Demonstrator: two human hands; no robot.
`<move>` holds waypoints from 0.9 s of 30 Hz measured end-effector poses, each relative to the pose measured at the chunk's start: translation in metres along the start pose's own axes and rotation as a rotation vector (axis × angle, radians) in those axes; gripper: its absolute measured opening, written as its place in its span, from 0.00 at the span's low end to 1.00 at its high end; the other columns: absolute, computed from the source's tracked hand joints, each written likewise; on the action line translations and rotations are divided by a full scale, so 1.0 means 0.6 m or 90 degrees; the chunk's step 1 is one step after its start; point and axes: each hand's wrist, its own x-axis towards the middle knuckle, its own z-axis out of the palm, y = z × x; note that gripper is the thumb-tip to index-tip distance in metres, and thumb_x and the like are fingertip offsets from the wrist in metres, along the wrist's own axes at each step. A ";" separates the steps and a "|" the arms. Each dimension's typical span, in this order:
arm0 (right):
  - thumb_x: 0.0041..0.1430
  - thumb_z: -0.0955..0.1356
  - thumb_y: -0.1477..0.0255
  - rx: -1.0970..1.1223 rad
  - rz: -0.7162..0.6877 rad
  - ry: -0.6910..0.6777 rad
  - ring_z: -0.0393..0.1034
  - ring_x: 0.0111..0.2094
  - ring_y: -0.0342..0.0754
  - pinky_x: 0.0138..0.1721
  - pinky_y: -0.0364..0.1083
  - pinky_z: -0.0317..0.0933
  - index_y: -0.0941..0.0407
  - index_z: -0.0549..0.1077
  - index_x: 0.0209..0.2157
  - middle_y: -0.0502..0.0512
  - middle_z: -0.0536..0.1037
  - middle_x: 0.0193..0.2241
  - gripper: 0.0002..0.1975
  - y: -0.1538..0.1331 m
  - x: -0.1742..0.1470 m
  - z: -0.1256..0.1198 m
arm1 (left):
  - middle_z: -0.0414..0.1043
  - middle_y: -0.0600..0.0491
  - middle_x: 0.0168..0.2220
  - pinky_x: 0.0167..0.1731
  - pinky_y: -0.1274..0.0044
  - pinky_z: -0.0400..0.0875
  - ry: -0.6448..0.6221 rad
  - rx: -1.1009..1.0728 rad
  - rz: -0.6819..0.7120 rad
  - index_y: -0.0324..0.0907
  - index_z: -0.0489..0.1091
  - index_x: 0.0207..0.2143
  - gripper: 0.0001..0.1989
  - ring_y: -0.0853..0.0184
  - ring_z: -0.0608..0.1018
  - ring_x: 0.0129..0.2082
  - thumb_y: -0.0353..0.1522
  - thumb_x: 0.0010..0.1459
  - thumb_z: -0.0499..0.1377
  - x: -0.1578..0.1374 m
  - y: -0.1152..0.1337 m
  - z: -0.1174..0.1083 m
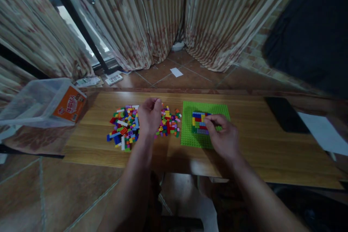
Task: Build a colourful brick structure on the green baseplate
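My left hand (150, 114) is raised over a loose pile of small coloured toy bricks (126, 125), its thumb and fingers closed together. Whatever it may hold is hidden. On the right, my right hand (224, 134) has its thumb and forefinger pinched at the upper right of a multicoloured brick build (198, 120), apparently on a toy brick there. That build, in rows of blue, red, yellow, green and grey, sits on a bright green studded baseplate (190, 139). Part of the build and plate is covered by my right hand.
Both lie on a long wooden table (258, 145). A clear plastic bin (40, 103) with an orange label stands off its left end. Toward the right end are a dark flat tablet-like object (285, 114) and white paper (323, 132). Patterned curtains (152, 18) hang behind.
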 end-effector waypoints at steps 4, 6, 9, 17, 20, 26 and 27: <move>0.63 0.64 0.69 -0.002 -0.077 -0.103 0.72 0.35 0.48 0.38 0.47 0.64 0.53 0.74 0.33 0.53 0.77 0.33 0.08 -0.025 -0.015 0.028 | 0.70 0.58 0.21 0.22 0.83 0.64 0.027 -0.091 -0.054 0.39 0.70 0.27 0.08 0.74 0.69 0.19 0.35 0.53 0.58 0.003 0.008 -0.011; 0.63 0.64 0.71 -0.028 -0.103 -0.152 0.72 0.37 0.49 0.40 0.48 0.64 0.53 0.73 0.34 0.53 0.77 0.34 0.07 -0.032 -0.023 0.042 | 0.70 0.58 0.21 0.22 0.83 0.64 0.024 -0.111 -0.066 0.39 0.70 0.26 0.07 0.75 0.69 0.19 0.34 0.53 0.59 0.003 0.011 -0.013; 0.61 0.66 0.71 -0.087 -0.116 -0.214 0.72 0.38 0.51 0.40 0.49 0.64 0.53 0.74 0.36 0.54 0.77 0.34 0.05 -0.033 -0.033 0.059 | 0.70 0.58 0.21 0.22 0.83 0.64 0.023 -0.125 -0.077 0.39 0.70 0.27 0.06 0.75 0.70 0.20 0.33 0.52 0.59 0.004 0.011 -0.015; 0.58 0.69 0.67 -0.220 -0.128 -0.274 0.71 0.40 0.55 0.42 0.53 0.64 0.54 0.75 0.39 0.57 0.77 0.36 0.08 -0.034 -0.043 0.088 | 0.70 0.59 0.21 0.22 0.83 0.63 0.036 -0.137 -0.088 0.39 0.71 0.27 0.05 0.75 0.69 0.19 0.32 0.51 0.59 0.009 0.009 -0.027; 0.57 0.69 0.69 -0.245 -0.150 -0.280 0.70 0.40 0.55 0.42 0.53 0.64 0.54 0.75 0.37 0.57 0.77 0.36 0.06 -0.040 -0.045 0.098 | 0.70 0.59 0.21 0.22 0.83 0.64 0.033 -0.143 -0.094 0.39 0.71 0.28 0.04 0.75 0.69 0.20 0.31 0.51 0.59 0.009 0.009 -0.028; 0.58 0.67 0.77 -0.197 -0.142 -0.283 0.71 0.41 0.53 0.44 0.51 0.64 0.55 0.76 0.36 0.57 0.78 0.37 0.07 -0.041 -0.047 0.111 | 0.68 0.59 0.20 0.21 0.83 0.63 0.031 -0.144 -0.087 0.38 0.71 0.27 0.05 0.76 0.67 0.18 0.32 0.51 0.59 0.009 0.009 -0.029; 0.58 0.66 0.77 -0.181 -0.136 -0.279 0.71 0.41 0.53 0.44 0.51 0.64 0.55 0.76 0.37 0.57 0.78 0.37 0.07 -0.040 -0.047 0.111 | 0.68 0.59 0.20 0.21 0.83 0.62 0.031 -0.142 -0.086 0.38 0.71 0.27 0.05 0.76 0.67 0.18 0.32 0.51 0.59 0.009 0.009 -0.029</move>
